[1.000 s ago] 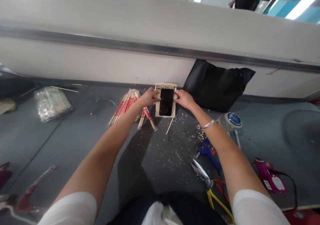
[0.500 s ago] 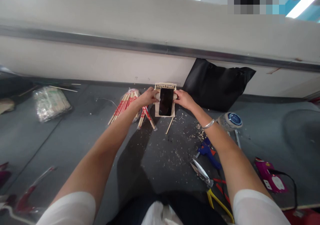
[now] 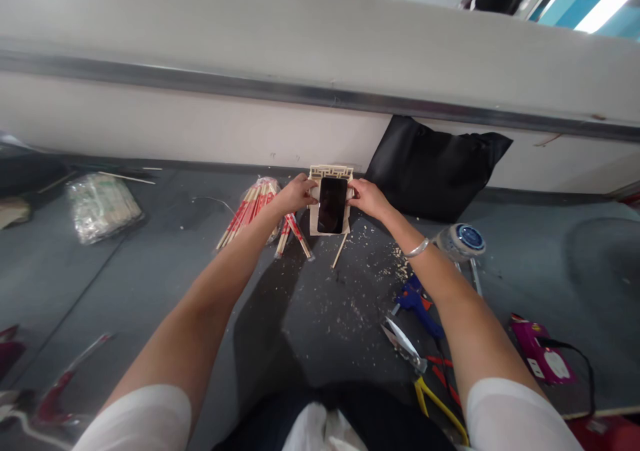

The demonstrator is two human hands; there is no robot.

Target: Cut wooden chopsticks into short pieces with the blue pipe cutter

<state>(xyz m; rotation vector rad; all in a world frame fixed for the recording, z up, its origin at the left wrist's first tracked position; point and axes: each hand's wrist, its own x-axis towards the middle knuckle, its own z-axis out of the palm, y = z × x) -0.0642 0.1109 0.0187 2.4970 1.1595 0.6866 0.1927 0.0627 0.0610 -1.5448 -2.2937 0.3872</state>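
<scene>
A black phone (image 3: 332, 205) stands upright in a small pale wooden stand (image 3: 329, 172) with a lattice top, at the far side of the grey floor by the wall. My left hand (image 3: 297, 194) pinches the phone's left edge. At the phone's right edge my right hand (image 3: 367, 198) pinches it too, with a silver bangle on that wrist. Both arms are stretched forward. A bundle of red-wrapped chopsticks (image 3: 250, 212) lies just left of the stand.
A black bag (image 3: 435, 167) leans on the wall at right. Wood chips litter the floor. A blue glue gun (image 3: 417, 306), yellow-handled cutters (image 3: 423, 374), a tape roll (image 3: 459, 242) and a magenta packet (image 3: 540, 357) lie at right. A clear bag of sticks (image 3: 103, 205) lies at left.
</scene>
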